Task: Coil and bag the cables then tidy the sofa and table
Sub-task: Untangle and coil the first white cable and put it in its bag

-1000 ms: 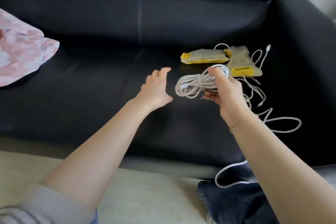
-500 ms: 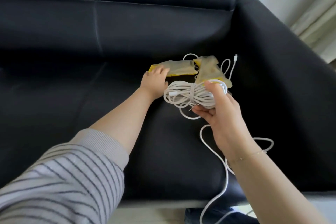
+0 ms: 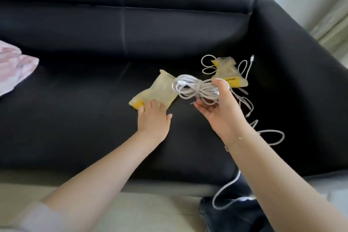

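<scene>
My right hand [image 3: 222, 111] holds a coiled white cable [image 3: 194, 88], wound round its middle, above the black sofa seat [image 3: 84, 118]. My left hand [image 3: 153, 118] grips the near yellow-edged end of a translucent plastic bag [image 3: 154, 93] and holds it just left of the coil. A second bag [image 3: 227, 73] of the same kind lies further right on the seat. Around it sprawls a loose white cable [image 3: 244, 100], which trails over the seat's front edge to the floor.
A pink patterned cloth [image 3: 15, 69] lies on the seat at the far left. The sofa's right armrest [image 3: 301, 73] rises beside the loose cable. Dark denim fabric [image 3: 235, 214] lies at the bottom, by a pale tiled floor [image 3: 146, 211].
My left hand reached to the left bag, took hold of it and pulled it nearer and to the left. The coil stays in my right hand.
</scene>
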The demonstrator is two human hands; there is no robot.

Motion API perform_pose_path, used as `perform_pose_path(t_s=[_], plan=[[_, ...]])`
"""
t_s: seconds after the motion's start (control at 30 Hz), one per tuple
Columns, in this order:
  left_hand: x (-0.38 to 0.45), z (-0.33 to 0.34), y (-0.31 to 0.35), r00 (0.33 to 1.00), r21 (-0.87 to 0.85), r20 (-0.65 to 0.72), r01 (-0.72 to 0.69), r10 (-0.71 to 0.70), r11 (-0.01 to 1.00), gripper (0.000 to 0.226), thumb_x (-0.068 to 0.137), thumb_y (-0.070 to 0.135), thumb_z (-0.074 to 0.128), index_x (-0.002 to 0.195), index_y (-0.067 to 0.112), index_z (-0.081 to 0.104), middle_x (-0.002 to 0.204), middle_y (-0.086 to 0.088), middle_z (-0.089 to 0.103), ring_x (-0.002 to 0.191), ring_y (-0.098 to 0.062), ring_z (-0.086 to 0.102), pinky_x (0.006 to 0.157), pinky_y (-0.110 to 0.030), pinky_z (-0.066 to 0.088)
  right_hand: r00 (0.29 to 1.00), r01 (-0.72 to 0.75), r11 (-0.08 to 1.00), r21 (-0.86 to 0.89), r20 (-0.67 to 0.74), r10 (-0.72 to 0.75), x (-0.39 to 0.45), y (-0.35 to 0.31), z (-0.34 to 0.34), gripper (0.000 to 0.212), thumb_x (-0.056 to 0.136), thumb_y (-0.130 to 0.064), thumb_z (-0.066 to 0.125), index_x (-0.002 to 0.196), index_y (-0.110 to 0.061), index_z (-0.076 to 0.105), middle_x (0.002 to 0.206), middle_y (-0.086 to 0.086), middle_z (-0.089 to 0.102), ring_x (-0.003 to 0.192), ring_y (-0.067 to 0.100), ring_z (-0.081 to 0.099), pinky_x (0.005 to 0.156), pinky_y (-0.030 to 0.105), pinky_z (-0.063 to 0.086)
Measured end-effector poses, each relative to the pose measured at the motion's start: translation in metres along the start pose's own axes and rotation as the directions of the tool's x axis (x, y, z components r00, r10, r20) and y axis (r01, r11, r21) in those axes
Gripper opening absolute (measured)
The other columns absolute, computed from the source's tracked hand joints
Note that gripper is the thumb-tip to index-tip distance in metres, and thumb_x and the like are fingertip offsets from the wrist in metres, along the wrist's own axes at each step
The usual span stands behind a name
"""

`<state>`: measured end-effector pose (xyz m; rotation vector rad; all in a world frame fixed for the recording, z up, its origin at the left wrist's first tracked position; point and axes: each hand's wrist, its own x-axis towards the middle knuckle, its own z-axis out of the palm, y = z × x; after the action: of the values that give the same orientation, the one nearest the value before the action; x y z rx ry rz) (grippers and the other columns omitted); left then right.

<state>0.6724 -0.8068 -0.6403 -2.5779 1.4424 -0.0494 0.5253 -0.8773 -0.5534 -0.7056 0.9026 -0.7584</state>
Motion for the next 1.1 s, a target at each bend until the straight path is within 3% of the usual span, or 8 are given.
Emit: perform_pose_path(t_s=[0.1, 0.27, 0.43, 0.57, 0.7, 0.87, 1.0, 1.1], plan=[[-0.037, -0.003, -0.011, 1.0, 0.021, 0.027, 0.014, -0.015, 1.0, 0.056, 0.104, 0.051, 0.016, 0.133, 0.013, 0.045, 0.121, -0.008, 0.05, 0.115, -0.024, 0.046, 0.1, -0.038, 0.031, 0.999, -0.023, 0.999, -0.043, 0.047, 0.025, -0.012, 0.012, 0.015, 0.025, 0.091, -0.032, 0.064, 0.104, -0.011, 0.063, 0.089, 0.006, 0.068, 0.075, 0.017, 0.061, 0.082, 0.035, 0.059], [-0.055, -0.011, -0.055, 0.993, -0.278, -0.036, -0.117, 0.111, 0.953, 0.043, 0.102, 0.041, 0.037, 0.141, 0.023, 0.043, 0.135, -0.005, 0.046, 0.126, -0.025, 0.041, 0.105, -0.043, 0.029, 0.988, -0.127, 0.992, -0.01, 0.085, 0.128, -0.038, 0.025, 0.019, 0.021, 0.09, -0.029, 0.064, 0.099, -0.01, 0.065, 0.094, 0.01, 0.07, 0.085, 0.022, 0.065, 0.086, 0.037, 0.057], [-0.05, 0.0, -0.1, 0.968, -0.292, -0.169, -0.231, 0.188, 0.928, 0.063, 0.093, 0.011, 0.059, 0.148, 0.03, 0.037, 0.162, 0.003, 0.018, 0.151, -0.018, 0.008, 0.119, -0.048, 0.011, 0.992, -0.054, 0.996, -0.066, 0.111, 0.061, -0.058, 0.029, 0.001, 0.028, 0.09, -0.029, 0.064, 0.109, -0.008, 0.065, 0.1, 0.011, 0.071, 0.087, 0.022, 0.065, 0.088, 0.038, 0.057], [-0.034, 0.007, -0.109, 0.972, -0.283, -0.106, -0.23, 0.207, 0.931, 0.061, 0.093, 0.014, 0.062, 0.147, 0.034, 0.039, 0.162, 0.004, 0.018, 0.15, -0.021, 0.014, 0.118, -0.055, 0.016, 0.992, -0.036, 0.994, -0.104, 0.117, 0.048, -0.07, 0.036, -0.014, 0.016, 0.091, -0.025, 0.061, 0.098, -0.011, 0.068, 0.098, 0.01, 0.072, 0.086, 0.022, 0.065, 0.088, 0.038, 0.057], [-0.027, 0.012, -0.107, 0.97, -0.337, -0.148, -0.233, 0.194, 0.912, 0.035, 0.096, 0.028, 0.06, 0.131, 0.028, 0.06, 0.147, 0.007, 0.044, 0.125, -0.022, 0.049, 0.096, -0.04, 0.046, 0.992, -0.076, 0.992, -0.096, 0.093, 0.085, -0.07, 0.039, -0.017, 0.016, 0.091, -0.021, 0.059, 0.097, -0.009, 0.067, 0.095, 0.011, 0.072, 0.085, 0.023, 0.065, 0.089, 0.039, 0.057], [-0.039, 0.008, -0.089, 0.947, -0.312, -0.269, -0.259, 0.177, 0.914, 0.022, 0.097, 0.027, 0.058, 0.104, 0.012, 0.072, 0.107, 0.0, 0.06, 0.093, -0.02, 0.058, 0.077, -0.036, 0.048, 0.99, -0.113, 0.986, -0.123, 0.076, 0.123, -0.058, 0.042, -0.01, 0.014, 0.09, -0.019, 0.06, 0.095, -0.01, 0.068, 0.087, 0.01, 0.073, 0.081, 0.022, 0.066, 0.088, 0.038, 0.057], [-0.063, -0.001, -0.078, 0.968, -0.4, -0.208, -0.215, 0.14, 0.891, 0.02, 0.099, 0.023, 0.052, 0.101, 0.009, 0.066, 0.101, -0.003, 0.058, 0.086, -0.019, 0.057, 0.072, -0.032, 0.047, 0.983, -0.164, 0.975, -0.15, 0.059, 0.175, -0.047, 0.048, -0.008, 0.017, 0.089, -0.022, 0.06, 0.097, -0.009, 0.067, 0.091, 0.011, 0.07, 0.078, 0.021, 0.065, 0.083, 0.037, 0.058], [-0.089, -0.007, -0.074, 0.991, -0.46, -0.111, -0.112, 0.068, 0.881, 0.018, 0.099, 0.022, 0.052, 0.1, 0.008, 0.062, 0.101, -0.005, 0.058, 0.085, -0.022, 0.06, 0.076, -0.036, 0.051, 0.98, -0.183, 0.969, -0.164, 0.047, 0.193, -0.042, 0.052, -0.009, 0.017, 0.089, -0.023, 0.059, 0.094, -0.01, 0.068, 0.086, 0.011, 0.07, 0.075, 0.021, 0.064, 0.082, 0.036, 0.059]])
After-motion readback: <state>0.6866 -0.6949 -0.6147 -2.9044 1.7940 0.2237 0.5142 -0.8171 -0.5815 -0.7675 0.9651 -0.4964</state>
